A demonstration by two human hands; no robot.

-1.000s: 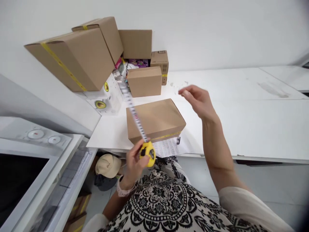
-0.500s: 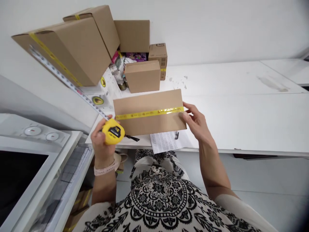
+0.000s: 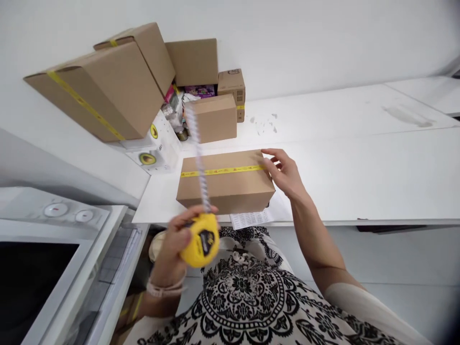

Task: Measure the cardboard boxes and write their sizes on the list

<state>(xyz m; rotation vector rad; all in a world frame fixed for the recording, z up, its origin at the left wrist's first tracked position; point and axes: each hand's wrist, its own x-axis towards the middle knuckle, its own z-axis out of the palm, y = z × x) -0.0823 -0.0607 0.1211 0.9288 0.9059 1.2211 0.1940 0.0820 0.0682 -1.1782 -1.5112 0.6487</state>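
In my left hand [image 3: 171,247] is a yellow tape measure [image 3: 200,247], fingers wrapped round its case. Its metal blade [image 3: 200,165] sticks out away from me, blurred, passing over the left part of a taped cardboard box [image 3: 230,187]. The box sits at the front edge of the white table [image 3: 352,177], with a strip of yellow tape along its top. My right hand [image 3: 285,175] holds the right end of this box, thumb and forefinger at its upper edge. A printed sheet [image 3: 249,220] lies partly under the box.
Large cardboard boxes [image 3: 115,86] are stacked at the back left on a white avocado-print box [image 3: 154,151]. A smaller carton [image 3: 213,120], jars and packets stand behind my box. At the left is a microwave [image 3: 36,268] on a shelf unit.
My left hand has moved right and nearer my body, and the blade has swung from pointing far left to pointing forward across the box. The box has tilted down onto the table.
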